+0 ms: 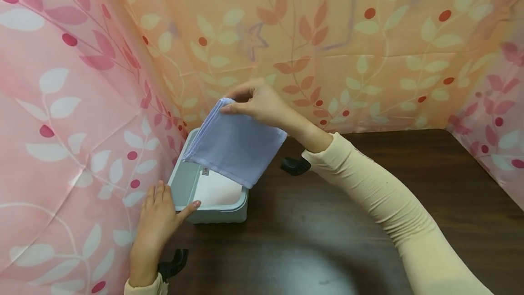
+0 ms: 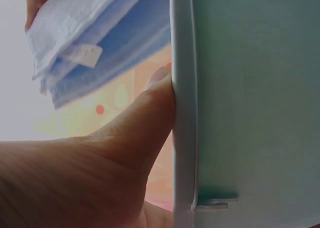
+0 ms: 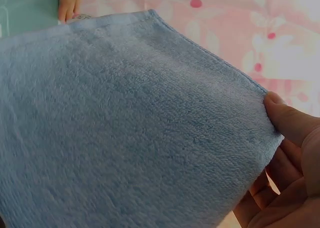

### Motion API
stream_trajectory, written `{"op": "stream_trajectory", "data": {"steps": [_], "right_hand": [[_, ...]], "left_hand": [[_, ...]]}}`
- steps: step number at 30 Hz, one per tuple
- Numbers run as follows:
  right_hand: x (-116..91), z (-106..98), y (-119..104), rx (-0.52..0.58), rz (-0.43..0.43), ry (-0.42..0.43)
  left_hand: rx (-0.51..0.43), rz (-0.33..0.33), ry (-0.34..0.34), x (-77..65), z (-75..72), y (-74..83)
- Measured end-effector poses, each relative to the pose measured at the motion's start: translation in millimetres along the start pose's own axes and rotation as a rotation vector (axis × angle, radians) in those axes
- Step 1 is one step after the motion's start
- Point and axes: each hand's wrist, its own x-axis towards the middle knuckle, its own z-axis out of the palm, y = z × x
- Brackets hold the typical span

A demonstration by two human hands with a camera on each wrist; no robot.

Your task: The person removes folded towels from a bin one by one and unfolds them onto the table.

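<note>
My right hand [image 1: 259, 99] pinches the upper edge of a folded light-blue towel [image 1: 237, 144] between thumb and fingers. The towel hangs tilted over a pale green plastic bin [image 1: 219, 216], hiding its far part. A small tag [image 2: 87, 54] dangles from the towel's folds. At the bin's near left corner rests my left hand [image 1: 157, 217], thumb laid on the front rim and fingers straight along the left side. Inside the bin, on the right, lies a smooth white item [image 1: 217, 189]; the left part shows bare green floor.
The bin stands on a dark brown wooden table [image 1: 327, 240], close to the pink leaf-patterned curtain [image 1: 90, 126] on the left. An orange patterned curtain [image 1: 348, 58] hangs behind. Black wrist mounts [image 1: 295, 166] stick out near both wrists.
</note>
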Motion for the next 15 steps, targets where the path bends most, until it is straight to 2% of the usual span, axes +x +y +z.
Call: {"op": "stream_trajectory", "data": {"steps": [7,15], "right_hand": [[-32,-33,2,0.034,0.058,0.081],[-65,-57,20,-0.041,0.121,0.119]], "left_hand": [[-0.005,0.006,0.009,-0.6,0.6,0.9],[-0.021,0.009,-0.009,0.4,1.7,-2.3]]}}
